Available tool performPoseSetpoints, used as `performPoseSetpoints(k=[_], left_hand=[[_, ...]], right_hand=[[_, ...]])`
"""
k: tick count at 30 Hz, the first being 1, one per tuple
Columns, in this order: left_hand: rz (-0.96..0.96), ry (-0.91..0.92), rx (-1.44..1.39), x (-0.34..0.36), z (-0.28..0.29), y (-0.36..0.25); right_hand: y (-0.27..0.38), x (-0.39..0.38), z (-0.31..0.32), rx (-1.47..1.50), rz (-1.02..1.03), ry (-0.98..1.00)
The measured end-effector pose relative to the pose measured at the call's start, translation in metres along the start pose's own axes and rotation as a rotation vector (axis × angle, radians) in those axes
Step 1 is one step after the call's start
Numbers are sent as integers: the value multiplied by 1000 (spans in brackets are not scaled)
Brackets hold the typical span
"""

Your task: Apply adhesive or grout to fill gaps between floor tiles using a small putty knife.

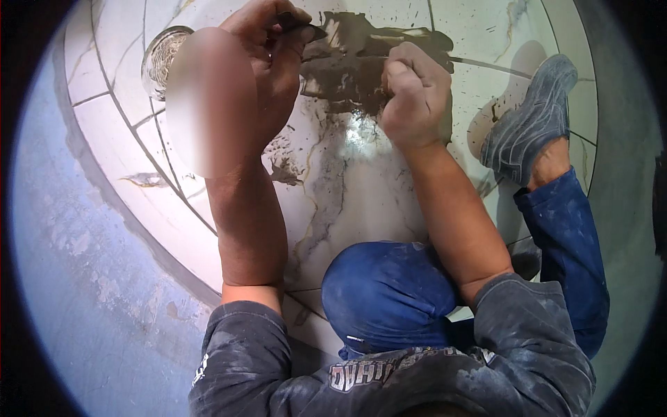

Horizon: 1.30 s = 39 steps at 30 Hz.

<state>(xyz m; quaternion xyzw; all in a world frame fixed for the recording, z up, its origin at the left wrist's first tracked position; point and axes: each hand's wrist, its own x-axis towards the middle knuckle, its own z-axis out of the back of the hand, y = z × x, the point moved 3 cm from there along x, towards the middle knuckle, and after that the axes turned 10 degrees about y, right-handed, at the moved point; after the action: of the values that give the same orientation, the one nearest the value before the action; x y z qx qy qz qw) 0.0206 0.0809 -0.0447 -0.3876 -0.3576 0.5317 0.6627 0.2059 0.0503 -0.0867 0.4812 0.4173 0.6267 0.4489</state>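
My left hand (278,83), partly blurred, is closed on a small dark flat blade (313,33) above the tiled floor (496,31). Wet dark grout (340,76) is smeared over the tiles and joints in front of me. My right hand (415,94) is a loose fist over the right side of that smear; whether anything is inside it is hidden. Left of my left hand, partly behind the blur, sits a round silvery rimmed object (156,66) with pale streaked contents or surface.
My bent knee (375,292) in blue jeans is low in view. My grey shoe (528,121) is at the right on the tiles, with dark spatters nearby. A pale blue mottled surface (76,243) borders the tiles at left, a grey one (625,208) at right.
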Motion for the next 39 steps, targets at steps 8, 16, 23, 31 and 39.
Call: performPoseSetpoints(k=[8, 16, 23, 31, 39], left_hand=[[17, 11, 163, -1, 1, -9], [12, -28, 28, -1, 4, -4], [46, -5, 169, 1, 4, -8], [28, 49, 233, -4, 7, -10], [79, -12, 229, 3, 3, -12]], right_hand=[[7, -3, -4, -73, -11, -2], [-7, 4, -3, -150, -53, -52], [3, 2, -1, -86, -88, -39], [23, 10, 4, -17, 126, -29], [1, 11, -5, -54, 18, -80]])
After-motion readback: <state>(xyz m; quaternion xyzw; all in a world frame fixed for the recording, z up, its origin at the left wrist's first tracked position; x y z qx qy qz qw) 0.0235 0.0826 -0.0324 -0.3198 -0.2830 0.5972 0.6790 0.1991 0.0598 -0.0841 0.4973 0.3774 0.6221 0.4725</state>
